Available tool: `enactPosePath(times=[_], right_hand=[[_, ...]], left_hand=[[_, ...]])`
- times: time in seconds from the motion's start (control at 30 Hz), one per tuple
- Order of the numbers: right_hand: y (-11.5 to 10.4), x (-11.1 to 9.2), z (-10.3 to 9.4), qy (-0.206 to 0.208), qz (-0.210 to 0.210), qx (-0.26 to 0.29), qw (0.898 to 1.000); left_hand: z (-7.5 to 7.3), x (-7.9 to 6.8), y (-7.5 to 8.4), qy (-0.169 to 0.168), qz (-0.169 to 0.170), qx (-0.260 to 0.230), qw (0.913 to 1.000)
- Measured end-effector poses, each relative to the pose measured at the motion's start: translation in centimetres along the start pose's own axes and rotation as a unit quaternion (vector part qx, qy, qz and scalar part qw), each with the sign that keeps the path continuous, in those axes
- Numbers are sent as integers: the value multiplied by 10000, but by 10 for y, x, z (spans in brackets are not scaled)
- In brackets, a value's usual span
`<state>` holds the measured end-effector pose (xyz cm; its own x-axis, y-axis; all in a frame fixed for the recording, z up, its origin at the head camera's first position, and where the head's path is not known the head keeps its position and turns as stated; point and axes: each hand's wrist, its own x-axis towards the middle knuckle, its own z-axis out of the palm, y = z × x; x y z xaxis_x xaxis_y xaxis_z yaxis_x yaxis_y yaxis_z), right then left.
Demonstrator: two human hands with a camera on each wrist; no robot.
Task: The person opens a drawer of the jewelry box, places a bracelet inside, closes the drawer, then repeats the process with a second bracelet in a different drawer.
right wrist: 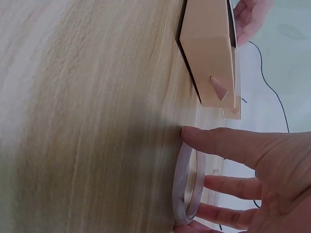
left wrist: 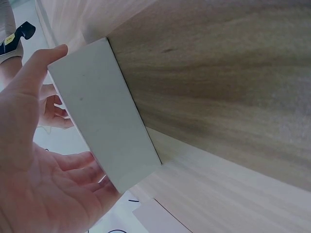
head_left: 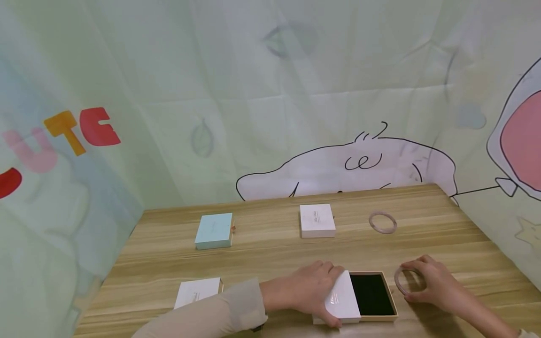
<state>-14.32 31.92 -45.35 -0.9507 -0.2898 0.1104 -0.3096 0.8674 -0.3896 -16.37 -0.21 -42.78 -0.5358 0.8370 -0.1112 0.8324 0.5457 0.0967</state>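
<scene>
– Your pale bangle (right wrist: 180,182) is at the lower right of the head view, just right of the open box (head_left: 346,300). Your right hand (head_left: 437,284) pinches it, thumb on one side, fingers on the other.

– Does it touch the worktop (head_left: 270,253) beneath you?

– I can't tell; the right wrist view shows you it tilted, close to the wood.

– And your left hand (head_left: 308,288)?

– You grip the box's white cover (head_left: 338,307) with it, at bottom centre, thumb along the near edge and fingers over the far one. The tray (head_left: 392,300) juts out to the right, showing you its dark lining (head_left: 372,295). On its end wall you have a pinkish ribbon tab (right wrist: 219,89).

– Farther out, you have a second bangle (head_left: 384,231) right of centre, a white box (head_left: 317,221) to its left, and a pale blue box (head_left: 214,231) left of centre.

– At the lower left, your beige sleeve (head_left: 236,305) partly covers another white box (head_left: 197,292). Behind everything you face a cartoon cloth (head_left: 211,56), with a pink balloon (head_left: 526,141) at the right edge.
</scene>
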Motion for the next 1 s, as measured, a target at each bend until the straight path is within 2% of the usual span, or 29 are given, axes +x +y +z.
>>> enactPosePath(times=[0.17, 0.47, 0.8, 1.0], right_hand=[[-1, 0, -1, -22, 9, 69, 10000], [-3, 0, -2, -38, 27, 174, 9998], [-4, 1, -6, -66, 243, 233, 9994], [-2, 0, -8, 153, 135, 224, 9995]], left_hand=[[0, -1, 1, -14, -37, 49, 10000], [-1, -1, 0, -97, -44, -153, 9998], [-2, -1, 0, -71, -28, -190, 9998], [-3, -2, 1, -62, -51, -163, 9998]])
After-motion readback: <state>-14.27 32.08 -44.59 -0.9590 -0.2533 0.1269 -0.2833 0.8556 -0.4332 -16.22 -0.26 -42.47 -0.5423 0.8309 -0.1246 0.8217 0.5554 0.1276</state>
